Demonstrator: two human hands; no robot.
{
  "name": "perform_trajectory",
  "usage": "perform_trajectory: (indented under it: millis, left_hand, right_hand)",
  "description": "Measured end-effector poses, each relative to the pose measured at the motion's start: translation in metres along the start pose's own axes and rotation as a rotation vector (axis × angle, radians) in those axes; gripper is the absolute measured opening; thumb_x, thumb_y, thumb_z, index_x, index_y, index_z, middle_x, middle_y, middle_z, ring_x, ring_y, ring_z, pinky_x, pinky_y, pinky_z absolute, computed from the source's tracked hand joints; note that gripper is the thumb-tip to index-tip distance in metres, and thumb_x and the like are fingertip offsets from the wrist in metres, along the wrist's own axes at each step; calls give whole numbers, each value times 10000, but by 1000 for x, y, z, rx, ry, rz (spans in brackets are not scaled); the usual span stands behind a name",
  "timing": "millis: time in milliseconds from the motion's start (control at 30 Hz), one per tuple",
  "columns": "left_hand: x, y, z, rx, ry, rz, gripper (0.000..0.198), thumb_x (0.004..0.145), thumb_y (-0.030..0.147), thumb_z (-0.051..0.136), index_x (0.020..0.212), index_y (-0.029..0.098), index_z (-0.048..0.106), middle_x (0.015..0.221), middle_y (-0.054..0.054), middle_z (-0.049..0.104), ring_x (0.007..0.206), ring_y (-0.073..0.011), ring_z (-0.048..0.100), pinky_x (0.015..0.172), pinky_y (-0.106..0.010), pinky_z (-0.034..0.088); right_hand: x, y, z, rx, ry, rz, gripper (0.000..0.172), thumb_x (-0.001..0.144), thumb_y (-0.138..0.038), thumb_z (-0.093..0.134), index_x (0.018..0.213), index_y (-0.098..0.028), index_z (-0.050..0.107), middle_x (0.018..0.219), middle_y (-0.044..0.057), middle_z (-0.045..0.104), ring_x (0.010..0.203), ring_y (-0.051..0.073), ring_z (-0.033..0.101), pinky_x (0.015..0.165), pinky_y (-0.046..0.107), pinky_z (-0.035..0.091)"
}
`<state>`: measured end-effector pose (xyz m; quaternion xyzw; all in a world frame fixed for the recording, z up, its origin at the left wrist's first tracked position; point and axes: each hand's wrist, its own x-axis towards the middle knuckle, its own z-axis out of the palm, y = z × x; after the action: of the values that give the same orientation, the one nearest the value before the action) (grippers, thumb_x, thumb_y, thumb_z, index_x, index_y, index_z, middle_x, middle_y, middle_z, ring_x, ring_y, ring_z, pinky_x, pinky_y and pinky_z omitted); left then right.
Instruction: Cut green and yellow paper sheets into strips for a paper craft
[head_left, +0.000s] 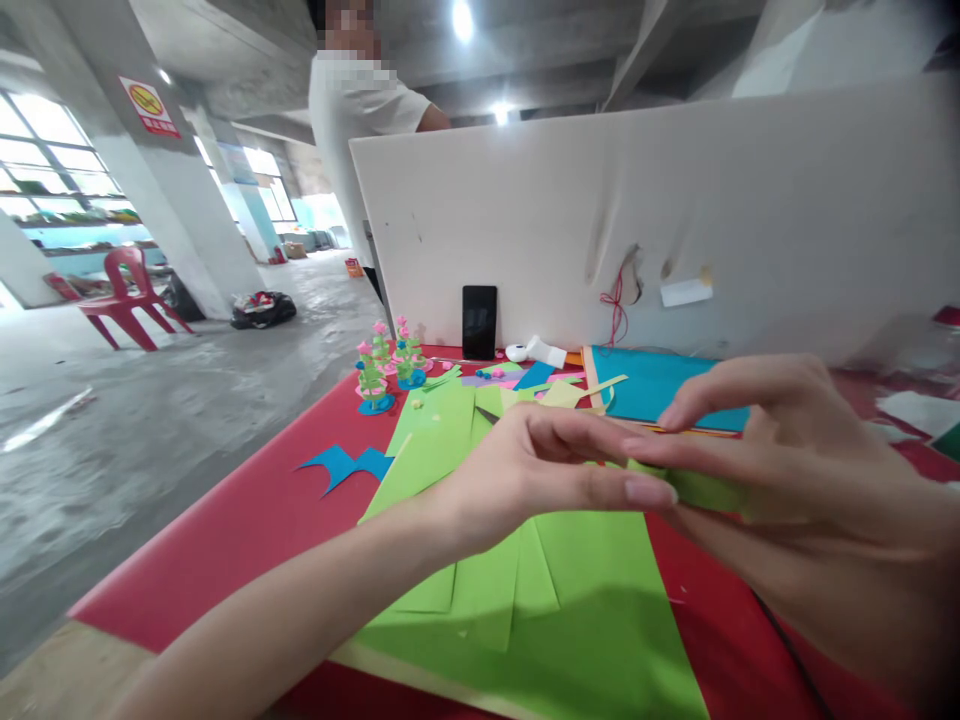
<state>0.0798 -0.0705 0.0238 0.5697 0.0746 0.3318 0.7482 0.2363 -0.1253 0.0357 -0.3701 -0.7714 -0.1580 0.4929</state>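
Left hand (551,468): grip pinched shut on folded green paper (709,490).
Right hand (810,500): grip pinching the same paper.
Underneath: red table (225,530).

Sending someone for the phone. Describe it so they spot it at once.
A big white board stands along the red table's far edge. Near its left end the phone leans upright against it. It is the only black thing among coloured paper.
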Motion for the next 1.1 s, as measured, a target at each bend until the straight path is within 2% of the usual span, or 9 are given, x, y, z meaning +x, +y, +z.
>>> perform_trajectory:
  millis: [133,300,433,600,833,1000,1100]
  left_hand:
    - [1,-1,3,-36,55,-18,121,613,79,685,673,173,639,768,39,670,740,-92,624,693,-209,477]
    - [-1,2,3,15,7,-27,120,661,127,663,766,185,667,867,13,670,844,-109,607,778,-231,463]
    - [-1,1,1,13,-3,8,103,679,145,654,768,194,670,904,17,659,857,-94,596,753,-201,465]
    - [0,-1,3,-5,73,-11,132,617,94,694,691,187,637,735,56,651,729,-64,599,708,-191,465]
    - [0,0,0,5,-21,18,128,662,130,663,774,192,668,909,16,660,876,-105,596,775,-211,454]
    - [1,-1,3,-30,26,-6,128,622,75,684,689,167,625,774,37,654,797,-89,610,743,-209,468]
    - [1,0,2,-9,2,-18,131,622,93,689,722,162,641,762,30,655,786,-91,612,754,-207,468]
  right_hand:
    - [0,1,2,-74,23,-67,224,695,-156,610,878,-283,637,807,36,561,782,199,476,660,370,420]
    - [0,-1,1,-47,19,-75,239,675,-113,630,855,-270,638,803,35,565,770,191,465,639,358,390]
    - [1,-1,0,-38,2,-37,209,684,-144,626,848,-273,644,807,34,552,760,185,477,645,355,387]
    - [0,0,2,-84,47,-87,243,704,-146,604,910,-271,637,800,42,560,778,195,461,676,368,388]
    - [1,-1,0,-13,-5,-33,260,664,-120,642,877,-269,631,836,30,553,805,184,485,649,342,415]
    - [-2,1,2,-86,9,-52,205,733,-198,571,902,-295,635,810,40,542,794,200,447,698,366,389]
    - [-1,0,2,-55,-10,-25,213,723,-183,580,884,-310,638,812,38,536,780,202,455,681,366,380]
